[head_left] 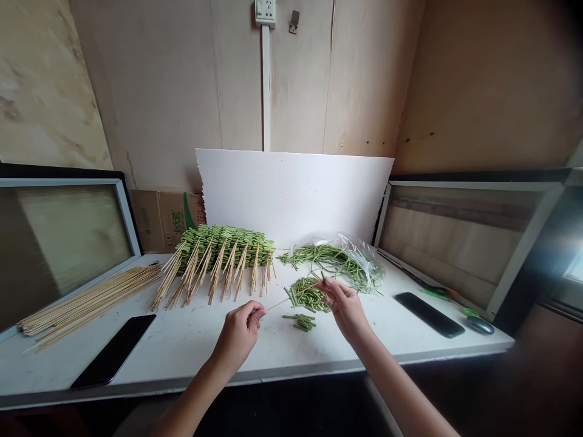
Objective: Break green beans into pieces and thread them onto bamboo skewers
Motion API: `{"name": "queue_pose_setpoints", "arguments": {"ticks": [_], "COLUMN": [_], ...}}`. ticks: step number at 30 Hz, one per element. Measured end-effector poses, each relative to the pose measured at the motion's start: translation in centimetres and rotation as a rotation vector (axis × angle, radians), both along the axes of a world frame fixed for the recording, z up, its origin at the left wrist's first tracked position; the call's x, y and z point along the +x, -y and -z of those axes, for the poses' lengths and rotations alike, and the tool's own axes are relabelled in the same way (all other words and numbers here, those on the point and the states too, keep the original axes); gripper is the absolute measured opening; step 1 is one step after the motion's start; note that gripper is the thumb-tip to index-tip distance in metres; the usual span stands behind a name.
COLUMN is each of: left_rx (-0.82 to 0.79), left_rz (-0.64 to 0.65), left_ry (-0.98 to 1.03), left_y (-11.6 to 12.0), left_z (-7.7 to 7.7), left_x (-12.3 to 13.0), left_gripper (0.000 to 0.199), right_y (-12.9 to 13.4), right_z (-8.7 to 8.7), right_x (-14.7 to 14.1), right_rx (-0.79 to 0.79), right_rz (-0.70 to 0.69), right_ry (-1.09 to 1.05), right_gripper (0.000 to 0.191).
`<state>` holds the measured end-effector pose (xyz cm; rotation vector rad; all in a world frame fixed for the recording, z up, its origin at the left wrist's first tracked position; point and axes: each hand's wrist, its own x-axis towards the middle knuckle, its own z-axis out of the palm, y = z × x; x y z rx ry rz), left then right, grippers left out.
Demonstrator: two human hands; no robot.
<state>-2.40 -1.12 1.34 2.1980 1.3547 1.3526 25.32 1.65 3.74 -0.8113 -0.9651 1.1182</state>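
Head view: behind my hands, a stack of skewered green pieces and a plastic bag of long beans line the worktop, with a cut pile nearer. My left hand pinches the thin skewer between its fingers; it slants up rightward toward my right hand, whose fingers pinch its other end.

The white wall socket was cut off by the top edge; both bare forearms ran out at the bottom.
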Motion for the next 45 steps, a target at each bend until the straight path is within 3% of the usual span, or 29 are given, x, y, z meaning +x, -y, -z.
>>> {"name": "queue_pose_setpoints", "arguments": {"ticks": [13, 22, 34, 38, 42, 45], "left_rx": [0.057, 0.131, 0.223, 0.201, 0.159, 0.113], "left_rz": [-0.047, -0.062, -0.077, -0.08, -0.092, -0.115], "left_ry": [-0.044, -0.062, -0.001, 0.014, 0.057, 0.087], "left_y": [0.0, 0.1, 0.9, 1.1, 0.8, 0.1], "left_z": [0.3, 0.7, 1.7, 1.7, 1.5, 1.5], "left_x": [0.2, 0.3, 1.7, 2.2, 2.1, 1.5], "left_gripper": [0.028, 0.027, 0.022, 0.023, 0.024, 0.025], "right_y": [0.2, 0.6, 2.1, 2.5, 1.9, 0.8], "right_z": [0.5, 0.9, 3.4, 3.6, 2.5, 2.1], "right_x": [-0.3, -1.2, -5.5, -6.0, -4.9, -2.7], "right_rx": [0.079, 0.055, -0.04, -0.048, 0.003, 0.104], "right_rz": [0.094, 0.074, 0.04, 0.016, 0.043, 0.027], "right_ry": [0.101, 0.079, -0.011, -0.012, 0.087, 0.338], "right_gripper": [0.032, 0.033, 0.036, 0.038, 0.04, 0.041]}}
